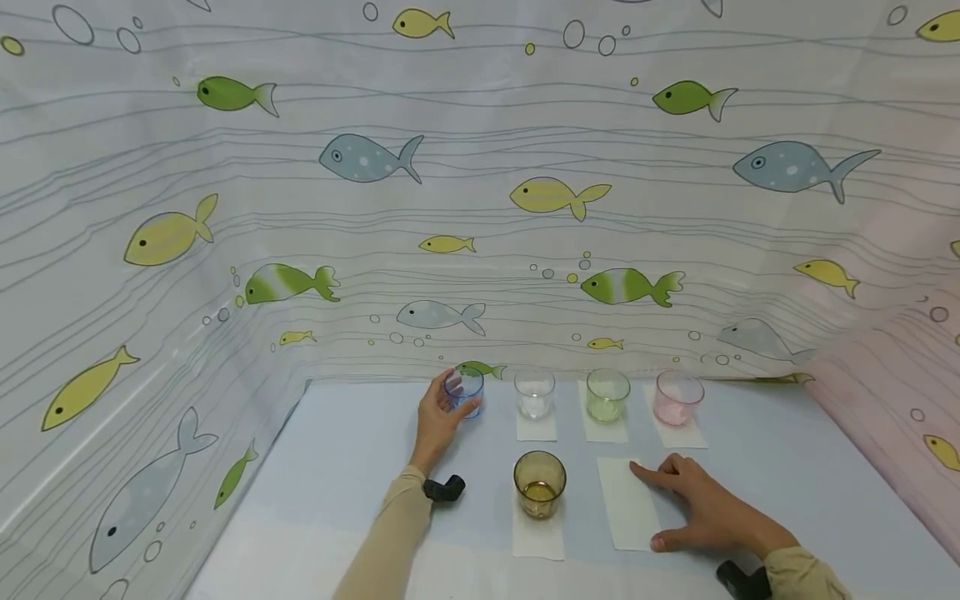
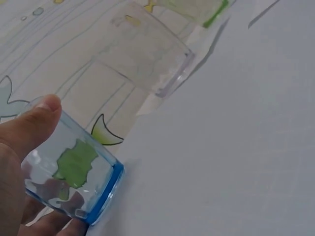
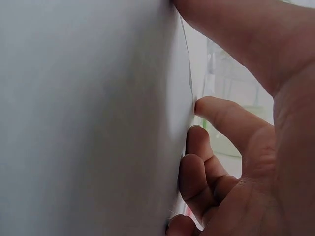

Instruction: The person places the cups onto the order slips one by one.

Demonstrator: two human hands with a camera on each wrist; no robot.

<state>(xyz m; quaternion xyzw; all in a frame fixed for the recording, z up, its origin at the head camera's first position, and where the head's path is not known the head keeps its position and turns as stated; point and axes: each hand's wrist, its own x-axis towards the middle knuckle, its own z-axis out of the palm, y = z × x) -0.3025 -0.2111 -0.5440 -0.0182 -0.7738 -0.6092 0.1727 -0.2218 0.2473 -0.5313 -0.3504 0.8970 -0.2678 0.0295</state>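
Observation:
My left hand [image 1: 438, 417] grips a blue-tinted glass [image 1: 465, 394] at the back left of the table, thumb on one side and fingers round the other. In the left wrist view the glass [image 2: 78, 167] tilts across the picture, its thick blue base close over the table. My right hand [image 1: 705, 508] rests at a white paper slip [image 1: 626, 504] near the front right. Its index fingertip touches the slip's far edge and its thumb tip lies at the near right corner. The other fingers are bent against the table, as the right wrist view shows.
A clear glass [image 1: 535, 394], a green glass [image 1: 607, 396] and a pink glass [image 1: 678, 398] stand in a back row on paper slips. An amber glass [image 1: 540, 485] stands on a slip in front. A fish-patterned curtain [image 1: 480, 167] surrounds the table [image 1: 300, 517].

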